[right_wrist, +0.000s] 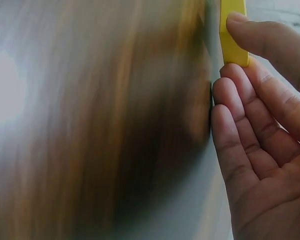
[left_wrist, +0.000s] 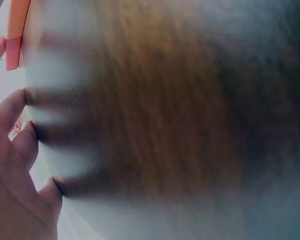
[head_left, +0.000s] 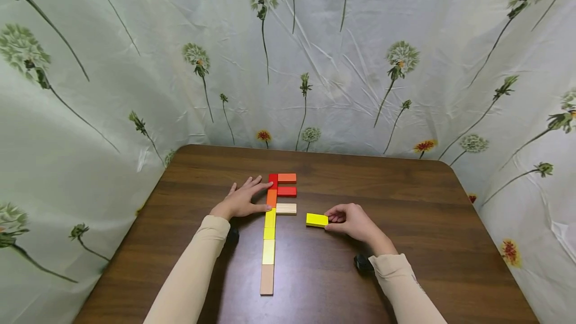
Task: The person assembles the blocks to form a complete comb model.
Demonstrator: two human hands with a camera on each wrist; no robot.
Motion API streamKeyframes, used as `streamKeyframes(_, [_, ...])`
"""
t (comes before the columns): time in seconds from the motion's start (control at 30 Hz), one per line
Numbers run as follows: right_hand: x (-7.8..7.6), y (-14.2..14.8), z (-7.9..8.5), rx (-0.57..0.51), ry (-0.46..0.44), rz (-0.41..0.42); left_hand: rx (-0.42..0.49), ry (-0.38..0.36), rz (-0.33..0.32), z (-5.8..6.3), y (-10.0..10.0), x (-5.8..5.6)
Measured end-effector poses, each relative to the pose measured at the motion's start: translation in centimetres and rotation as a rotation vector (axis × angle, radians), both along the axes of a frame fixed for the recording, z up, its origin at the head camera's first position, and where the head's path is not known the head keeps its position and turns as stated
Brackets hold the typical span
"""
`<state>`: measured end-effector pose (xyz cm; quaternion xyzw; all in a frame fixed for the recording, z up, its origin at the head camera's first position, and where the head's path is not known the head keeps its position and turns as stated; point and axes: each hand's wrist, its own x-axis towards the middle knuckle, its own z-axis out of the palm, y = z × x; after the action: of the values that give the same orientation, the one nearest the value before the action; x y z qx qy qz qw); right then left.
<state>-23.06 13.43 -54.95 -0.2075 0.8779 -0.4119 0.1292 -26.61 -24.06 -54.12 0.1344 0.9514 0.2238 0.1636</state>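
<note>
My right hand [head_left: 355,221] pinches one end of a yellow block [head_left: 317,220] between thumb and fingers, right of a column of blocks. The right wrist view shows the thumb on the block's face, the other fingers loosely bent. My left hand [head_left: 240,200] lies spread beside the column; its index fingertip touches the red block [head_left: 273,180] at the top, and its thumb is by the joint of the orange block [head_left: 272,198] and a yellow one [head_left: 270,217]. In the left wrist view, only the red and orange ends [left_wrist: 13,52] show.
Lower in the column lie a small yellow block [head_left: 269,233], a pale yellow one [head_left: 268,252] and a tan one [head_left: 267,280]. Branching right are an orange block [head_left: 286,178], a red block [head_left: 287,192] and a ridged pale one [head_left: 286,209]. A floral curtain [head_left: 351,64] hangs behind the table [head_left: 405,184].
</note>
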Motion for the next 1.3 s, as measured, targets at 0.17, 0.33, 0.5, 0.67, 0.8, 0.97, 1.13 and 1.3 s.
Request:
streamKeyframes(0.17, [0.3,-2.1,-0.1,-0.009,-0.001,0.032,-0.012,-0.006,-0.002,0.0,0.1,-0.1])
streamKeyframes(0.33, [0.7,-4.0,-0.2,-0.016,-0.006,0.047,-0.023,-0.02,-0.004,0.0,0.1,-0.1])
streamKeyframes(0.5, [0.8,-5.4,-0.3,-0.02,0.004,0.059,-0.028,-0.033,-0.004,-0.1,0.2,-0.1])
streamKeyframes(0.67, [0.7,-6.4,-0.3,-0.012,0.015,0.067,-0.033,-0.034,-0.003,0.0,0.4,-0.1])
streamKeyframes(0.8, [0.6,-6.9,-0.3,0.007,0.038,0.068,-0.029,-0.029,-0.008,0.0,0.3,-0.1])
streamKeyframes(0.97, [0.5,-7.5,-0.3,0.022,0.044,0.07,-0.031,-0.024,-0.001,-0.1,0.1,-0.1])
streamKeyframes(1.13, [0.3,-7.8,-0.3,0.026,0.069,0.079,-0.028,-0.019,-0.002,-0.1,0.0,-0.1])
streamKeyframes(1.3, [0.3,-8.0,-0.3,0.022,0.066,0.074,-0.022,-0.02,-0.002,-0.1,0.1,-0.1])
